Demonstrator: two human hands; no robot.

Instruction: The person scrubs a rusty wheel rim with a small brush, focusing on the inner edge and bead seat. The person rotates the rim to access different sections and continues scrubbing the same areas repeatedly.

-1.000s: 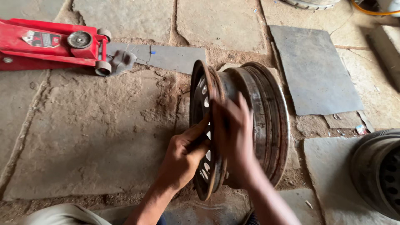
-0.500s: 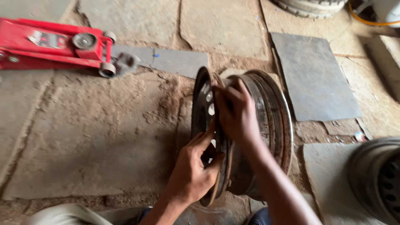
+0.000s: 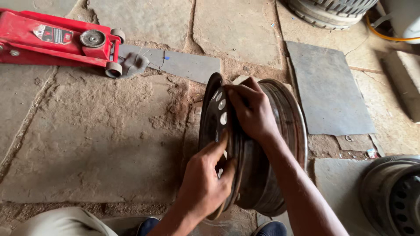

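**Both hands on an upright steel rim**

A rusty wheel rim stands on edge on the stone floor. The left hand grips its lower front edge; the right hand clasps the top. A red floor jack lies well apart.

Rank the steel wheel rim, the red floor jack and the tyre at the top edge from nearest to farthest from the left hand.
1. Steel wheel rim: gripped by the left hand.
2. Red floor jack: upper left.
3. Tyre: top right, farthest.

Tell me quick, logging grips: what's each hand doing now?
Left hand: fingers closed on the steel wheel rim, lower edge.
Right hand: fingers closed on its upper edge.
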